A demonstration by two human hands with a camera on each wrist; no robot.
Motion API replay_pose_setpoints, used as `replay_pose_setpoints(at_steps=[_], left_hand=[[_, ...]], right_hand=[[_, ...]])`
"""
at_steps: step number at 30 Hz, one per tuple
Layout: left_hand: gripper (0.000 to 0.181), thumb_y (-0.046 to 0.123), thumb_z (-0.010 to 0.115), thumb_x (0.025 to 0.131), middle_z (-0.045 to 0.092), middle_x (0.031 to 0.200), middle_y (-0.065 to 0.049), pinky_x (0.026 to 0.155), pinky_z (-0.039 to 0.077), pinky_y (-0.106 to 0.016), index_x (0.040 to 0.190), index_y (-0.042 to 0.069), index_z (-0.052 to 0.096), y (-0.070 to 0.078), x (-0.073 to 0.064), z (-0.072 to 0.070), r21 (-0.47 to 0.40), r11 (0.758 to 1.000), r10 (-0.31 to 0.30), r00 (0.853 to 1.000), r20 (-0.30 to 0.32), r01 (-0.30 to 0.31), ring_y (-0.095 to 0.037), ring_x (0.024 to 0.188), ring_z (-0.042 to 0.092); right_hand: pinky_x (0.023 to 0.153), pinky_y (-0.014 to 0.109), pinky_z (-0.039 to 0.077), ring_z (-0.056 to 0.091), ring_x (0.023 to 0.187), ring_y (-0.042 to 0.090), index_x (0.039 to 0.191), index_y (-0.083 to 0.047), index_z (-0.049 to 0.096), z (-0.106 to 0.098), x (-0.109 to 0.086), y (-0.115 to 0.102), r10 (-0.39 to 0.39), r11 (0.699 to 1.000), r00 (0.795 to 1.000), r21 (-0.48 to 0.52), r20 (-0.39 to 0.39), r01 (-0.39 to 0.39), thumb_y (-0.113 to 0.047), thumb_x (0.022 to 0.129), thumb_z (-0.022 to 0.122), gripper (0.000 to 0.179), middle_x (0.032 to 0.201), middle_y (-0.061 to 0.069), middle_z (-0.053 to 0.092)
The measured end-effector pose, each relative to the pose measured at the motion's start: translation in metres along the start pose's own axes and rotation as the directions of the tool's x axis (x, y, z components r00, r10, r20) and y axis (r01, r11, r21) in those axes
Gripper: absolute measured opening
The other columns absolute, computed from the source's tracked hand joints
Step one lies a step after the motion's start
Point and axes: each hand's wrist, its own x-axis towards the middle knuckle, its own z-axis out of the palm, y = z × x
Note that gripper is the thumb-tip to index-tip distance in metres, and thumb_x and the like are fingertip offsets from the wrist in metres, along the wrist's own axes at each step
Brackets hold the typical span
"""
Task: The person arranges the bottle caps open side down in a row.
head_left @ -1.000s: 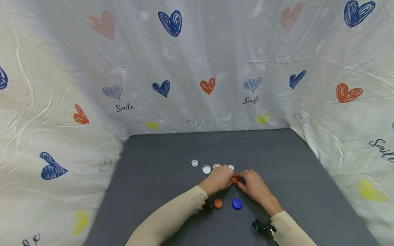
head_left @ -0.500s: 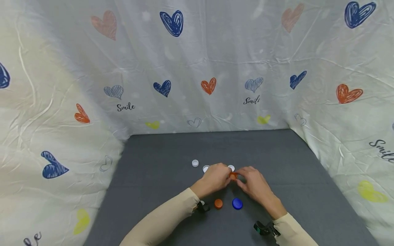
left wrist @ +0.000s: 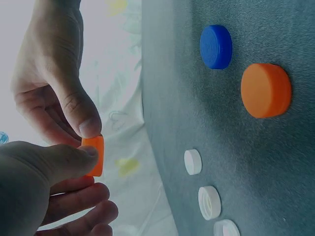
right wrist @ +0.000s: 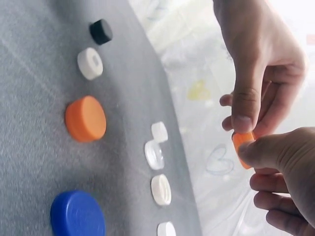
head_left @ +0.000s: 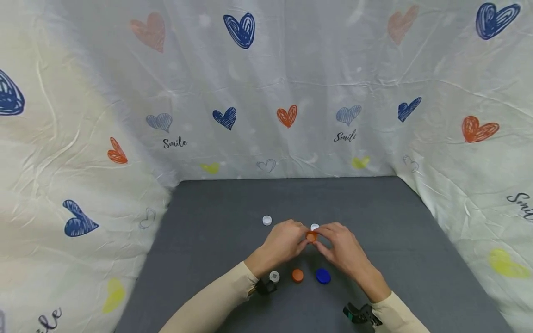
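Note:
Both hands meet at an orange bottle cap, lifted over the table. My left hand pinches its left side, the thumb pressed on the flat face. From the other side, my right hand holds the cap between thumb and fingers, as the right wrist view also shows. Nearer to me on the cloth lie a second orange cap and a larger blue cap. Close to the left wrist is a white cap.
Behind the hands runs a row of white caps, with one white cap at its left end and another white cap just beyond the fingers. A black cap shows in the right wrist view. Heart-printed cloth walls the grey tabletop.
Both hands have shifted a little left and away with the orange cap. The left forearm has uncovered the white cap near the wrist, while the left hand now covers white caps in the row.

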Motion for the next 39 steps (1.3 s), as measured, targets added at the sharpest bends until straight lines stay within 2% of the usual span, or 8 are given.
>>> replay_pose_setpoints(at_steps=[5, 11, 15, 21, 34, 39], left_hand=[[0.020, 0.035, 0.075, 0.091, 0.072, 0.092, 0.011, 0.069, 0.052, -0.022, 0.106, 0.022, 0.075, -0.006, -0.014, -0.006, -0.032, 0.999, 0.003, 0.999, -0.050, -0.005, -0.008, 0.077, 0.062], [0.019, 0.033, 0.076, 0.090, 0.072, 0.090, 0.008, 0.074, 0.055, -0.027, 0.104, 0.021, 0.075, -0.012, -0.028, -0.012, -0.033, 0.999, 0.003, 0.995, -0.098, -0.006, -0.010, 0.084, 0.066], [0.025, 0.033, 0.078, 0.088, 0.072, 0.095, 0.009, 0.076, 0.055, -0.027, 0.110, 0.022, 0.074, -0.016, -0.037, -0.012, -0.049, 0.999, -0.001, 0.991, -0.134, -0.006, -0.010, 0.086, 0.065], [0.031, 0.033, 0.080, 0.087, 0.074, 0.098, 0.008, 0.073, 0.055, -0.025, 0.115, 0.021, 0.074, -0.020, -0.048, -0.008, -0.109, 0.994, -0.025, 0.985, -0.169, 0.006, -0.009, 0.083, 0.064], [0.031, 0.029, 0.080, 0.086, 0.074, 0.099, 0.008, 0.076, 0.055, -0.027, 0.115, 0.020, 0.074, -0.023, -0.052, -0.007, -0.140, 0.990, -0.014, 0.982, -0.190, -0.013, -0.009, 0.087, 0.065], [0.038, 0.023, 0.082, 0.084, 0.073, 0.106, 0.004, 0.081, 0.056, -0.027, 0.120, 0.016, 0.071, -0.025, -0.052, -0.007, -0.143, 0.989, 0.012, 0.973, -0.232, -0.047, -0.010, 0.093, 0.066]], right_hand=[[0.082, 0.042, 0.057, 0.066, 0.098, 0.018, 0.106, -0.014, 0.077, 0.000, 0.004, -0.009, -0.043, 0.998, 0.998, 0.037, -0.034, 0.045, -0.023, 0.078, 0.087, 0.031, 0.104, -0.001, 0.072], [0.083, 0.042, 0.056, 0.066, 0.100, 0.019, 0.108, -0.013, 0.077, 0.005, 0.008, -0.016, -0.100, 0.991, 0.993, 0.088, -0.067, 0.106, -0.021, 0.076, 0.088, 0.035, 0.106, 0.000, 0.072], [0.084, 0.041, 0.056, 0.065, 0.103, 0.018, 0.111, -0.014, 0.076, 0.009, 0.010, -0.020, -0.104, 0.985, 0.992, 0.129, -0.065, 0.111, -0.020, 0.077, 0.088, 0.037, 0.109, -0.002, 0.071], [0.082, 0.038, 0.056, 0.064, 0.101, 0.016, 0.113, -0.013, 0.076, 0.016, 0.010, -0.026, -0.111, 0.982, 0.992, 0.150, -0.058, 0.119, -0.020, 0.078, 0.087, 0.038, 0.110, -0.003, 0.071], [0.082, 0.037, 0.056, 0.063, 0.102, 0.014, 0.113, -0.013, 0.076, 0.018, 0.011, -0.027, -0.098, 0.979, 0.994, 0.174, -0.052, 0.106, -0.020, 0.078, 0.087, 0.037, 0.111, -0.003, 0.071], [0.083, 0.038, 0.056, 0.063, 0.103, 0.013, 0.114, -0.016, 0.074, 0.014, 0.012, -0.027, -0.067, 0.983, 0.997, 0.170, -0.030, 0.071, -0.024, 0.083, 0.084, 0.034, 0.110, -0.005, 0.071]])
